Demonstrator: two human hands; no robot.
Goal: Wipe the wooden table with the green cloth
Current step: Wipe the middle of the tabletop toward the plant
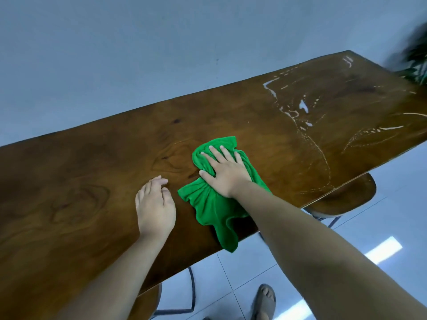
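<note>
The right hand [225, 174] is lying flat on the green cloth [212, 209], fingers straight and spread, palm pressing it onto the wooden table [92, 169]. It is not gripping the fabric, just bearing down on it. The cloth is sitting bunched and wrinkled near the middle of the tabletop, close to the near edge, and one corner is hanging over that edge toward the floor.

The left hand [154, 204] is resting on the bare wood just beside the cloth but not touching it. Its fingers are loosely bent and holding nothing. The two hands are lying apart, side by side.

Over on the right end of the table, pale wet streaks and droplets [302, 107] are showing on the surface, well apart from the cloth. At the far right corner a dark leafy shape [413, 63] is blurring out; whether it is standing in a pot, I cannot tell.

Below the near edge, a wooden stool seat [346, 199] is peeking out on the right and another [147, 299] on the left. A sandalled foot [265, 301] is standing on the pale tiled floor [254, 269].
</note>
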